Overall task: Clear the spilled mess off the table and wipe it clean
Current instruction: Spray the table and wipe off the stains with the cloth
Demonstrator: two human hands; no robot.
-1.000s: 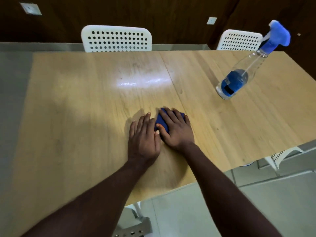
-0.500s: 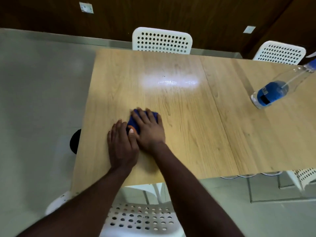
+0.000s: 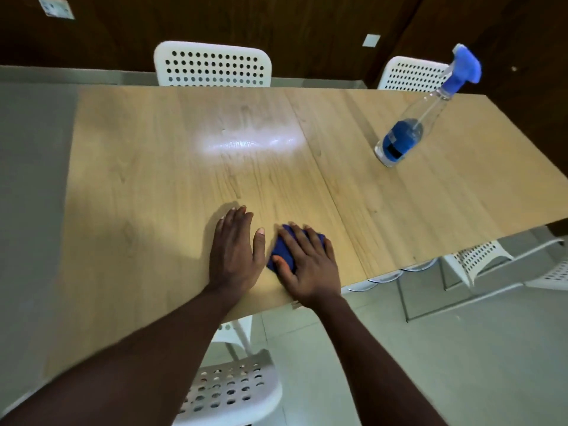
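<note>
Two hands lie flat on the wooden surface (image 3: 159, 186) in the head view, both close to its near edge. The left hand (image 3: 235, 252) rests palm down with fingers together and stretched out, holding nothing, its thumb angled toward the blue cloth (image 3: 281, 252). That cloth is the landmark: it sits bunched under the right hand (image 3: 307, 262), whose spread fingers press down on top of it, so only its left side and a bit at the fingertips show. The left hand is just beside the cloth, and whether the thumb touches it cannot be told. Well apart from the cloth, toward the far right corner of the surface, stands a clear spray bottle (image 3: 408, 133) with a blue trigger head and a little blue liquid at the bottom (it looks tilted through the wide lens). Beyond the far edge, past the cloth, are two white perforated chairs (image 3: 212, 66); another white chair (image 3: 233, 392) sits below the near edge, between the forearms.
</note>
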